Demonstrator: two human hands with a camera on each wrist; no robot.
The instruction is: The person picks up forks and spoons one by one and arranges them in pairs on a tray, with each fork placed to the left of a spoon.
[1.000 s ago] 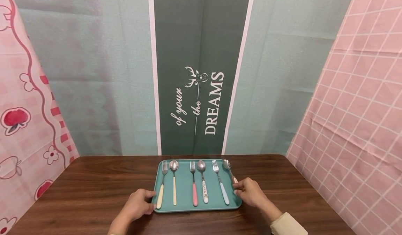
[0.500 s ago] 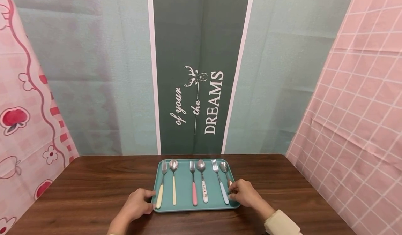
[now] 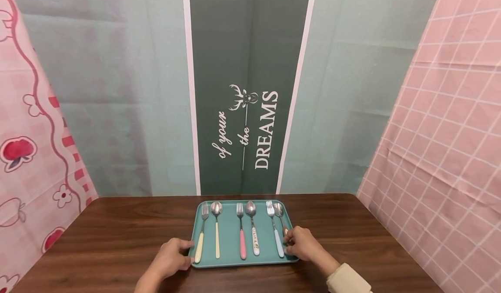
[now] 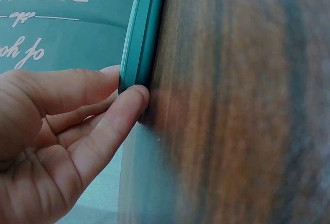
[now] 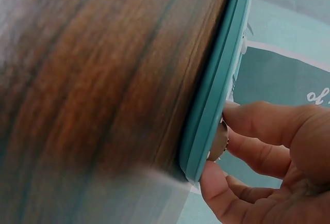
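Observation:
A teal tray (image 3: pixel 231 261) lies on the wooden table with forks and spoons in a row. At its right end my right hand (image 3: pixel 306 244) pinches the brown, patterned handle of a spoon (image 3: pixel 278 209); the right wrist view shows this handle (image 5: pixel 219 142) between thumb and fingers beside the tray's rim. Close to its left lies a blue-handled fork (image 3: pixel 278 243), their heads nearly touching. My left hand (image 3: pixel 170 257) holds the tray's left edge near the front corner, thumb and finger at the rim (image 4: pixel 138 43) in the left wrist view.
Further left on the tray lie a white patterned-handle spoon (image 3: pixel 255 241), a pink-handled fork (image 3: pixel 242 243), a cream-handled spoon (image 3: pixel 217 241) and a yellow-handled fork (image 3: pixel 199 247). The dark wooden table (image 3: pixel 129 228) surrounds the tray. Fabric hangs behind and on both sides.
My right hand has moved left with the brown-handled spoon, from over the tray's right rim to beside the blue-handled fork. That fork has shifted slightly. My left hand stays at the tray's edge.

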